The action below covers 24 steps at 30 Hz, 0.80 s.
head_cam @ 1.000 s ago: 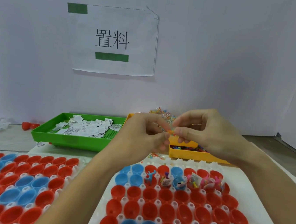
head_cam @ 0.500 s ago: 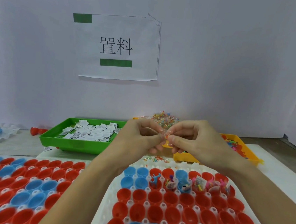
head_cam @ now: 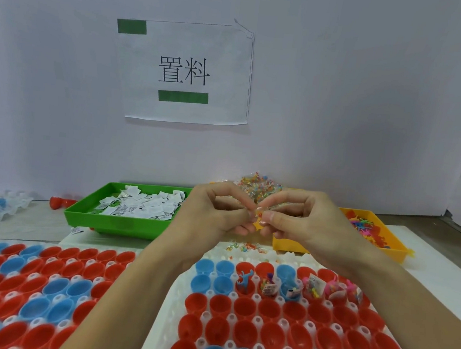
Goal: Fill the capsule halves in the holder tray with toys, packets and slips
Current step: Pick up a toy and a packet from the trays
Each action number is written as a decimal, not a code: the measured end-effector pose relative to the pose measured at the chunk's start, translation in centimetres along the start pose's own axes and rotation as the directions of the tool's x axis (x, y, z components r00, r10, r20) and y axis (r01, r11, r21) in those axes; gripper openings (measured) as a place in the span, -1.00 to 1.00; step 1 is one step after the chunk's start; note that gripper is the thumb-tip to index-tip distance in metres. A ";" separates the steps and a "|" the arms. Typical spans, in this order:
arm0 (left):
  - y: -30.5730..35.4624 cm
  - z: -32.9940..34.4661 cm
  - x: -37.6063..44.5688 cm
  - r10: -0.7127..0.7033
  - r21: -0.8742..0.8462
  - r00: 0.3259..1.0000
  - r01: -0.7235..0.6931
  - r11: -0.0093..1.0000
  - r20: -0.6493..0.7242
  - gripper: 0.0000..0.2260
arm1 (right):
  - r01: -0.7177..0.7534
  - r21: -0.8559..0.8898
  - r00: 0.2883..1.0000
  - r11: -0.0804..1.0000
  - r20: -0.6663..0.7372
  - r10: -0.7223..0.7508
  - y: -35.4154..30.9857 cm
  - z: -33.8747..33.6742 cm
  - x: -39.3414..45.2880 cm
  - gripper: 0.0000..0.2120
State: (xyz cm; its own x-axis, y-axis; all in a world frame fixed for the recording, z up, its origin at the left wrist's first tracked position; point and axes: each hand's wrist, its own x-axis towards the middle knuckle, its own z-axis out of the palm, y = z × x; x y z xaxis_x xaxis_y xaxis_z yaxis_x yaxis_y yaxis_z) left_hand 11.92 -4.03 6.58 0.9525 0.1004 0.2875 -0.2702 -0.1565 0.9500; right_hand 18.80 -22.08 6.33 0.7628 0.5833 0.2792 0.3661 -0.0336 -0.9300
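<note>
Right, both hands were up over the far end of the holder tray [head_cam: 178, 305], fingertips meeting. The left hand [head_cam: 213, 215] and right hand [head_cam: 306, 225] each had thumb & forefinger pinched on one small orange packet [head_cam: 259, 215] held between them; the other fingers were curled under. What the packet held was too small to tell.

The white holder tray sat just below the hands w/ red and blue capsule halves [head_cam: 244, 332] standing open-side up in rows. In the 2nd row from the far edge, approx. six halves already had stuff in them: a blue toy figure [head_cam: 244, 279], then packets and slips [head_cam: 312, 286] in the ones to its right, pink toys at the right end. The rows nearer the camera looked unfilled.

A second tray of halves [head_cam: 26, 289] lay to the left, also red and blue. Behind it a green bin [head_cam: 121, 225] held white folded slips [head_cam: 143, 205]. A yellow bin [head_cam: 386, 247] on the right held small coloured toys [head_cam: 360, 225]. A heap of clear packets [head_cam: 259, 186] showed behind the hands, and a few loose ones [head_cam: 247, 247] lay on the table btw. the bins and the tray. A paper sign [head_cam: 186, 73] w/ two green bars was stuck on the wall.
</note>
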 end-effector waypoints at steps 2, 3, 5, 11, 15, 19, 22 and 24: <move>-0.1 -0.1 0.0 0.015 0.019 1.000 -0.015 1.000 -0.014 -0.77 | -0.023 0.103 1.000 0.994 0.006 0.022 0.0 0.1 0.1 -0.83; -0.1 -0.1 0.1 0.023 0.033 1.000 -0.022 0.999 -0.018 -0.76 | -0.027 0.125 1.000 0.992 0.001 0.027 0.0 0.2 0.1 -0.81; -0.2 0.0 0.1 0.039 0.058 0.999 -0.038 0.998 -0.021 -0.77 | -0.020 0.089 0.999 0.996 -0.026 0.022 0.1 0.3 0.2 -0.86; -0.2 -0.5 0.2 0.012 0.111 0.999 -0.017 0.994 0.045 -0.92 | -0.021 0.010 0.999 1.000 -0.029 0.021 0.2 0.4 0.0 -0.93; -0.1 -0.9 0.2 -0.056 0.143 0.994 0.041 0.989 0.098 -0.93 | -0.007 -0.055 1.000 0.998 -0.019 0.006 0.1 0.4 -0.2 -0.92; -0.2 -1.0 0.2 -0.107 0.194 0.986 0.080 0.978 0.129 -0.87 | 0.019 -0.161 1.000 0.987 -0.007 -0.020 -0.2 0.7 -0.3 -0.89; 0.0 -1.1 0.1 -0.114 0.266 0.979 0.066 0.962 0.171 -0.92 | 0.049 -0.252 0.999 0.967 -0.011 -0.053 -0.2 0.7 -0.4 -0.87; 0.0 -1.1 0.1 -0.102 0.283 0.981 0.051 0.958 0.167 -0.92 | 0.054 -0.259 0.998 0.964 -0.013 -0.059 -0.1 0.8 -0.4 -0.87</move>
State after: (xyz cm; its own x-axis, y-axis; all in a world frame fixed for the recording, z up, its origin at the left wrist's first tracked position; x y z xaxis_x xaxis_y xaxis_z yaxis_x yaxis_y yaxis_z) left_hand 11.91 -2.93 6.75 0.9851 -0.0497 0.1647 -0.1702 -0.4225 0.8902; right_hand 18.08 -21.64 6.11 0.7467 0.5738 0.3365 0.5321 -0.2117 -0.8198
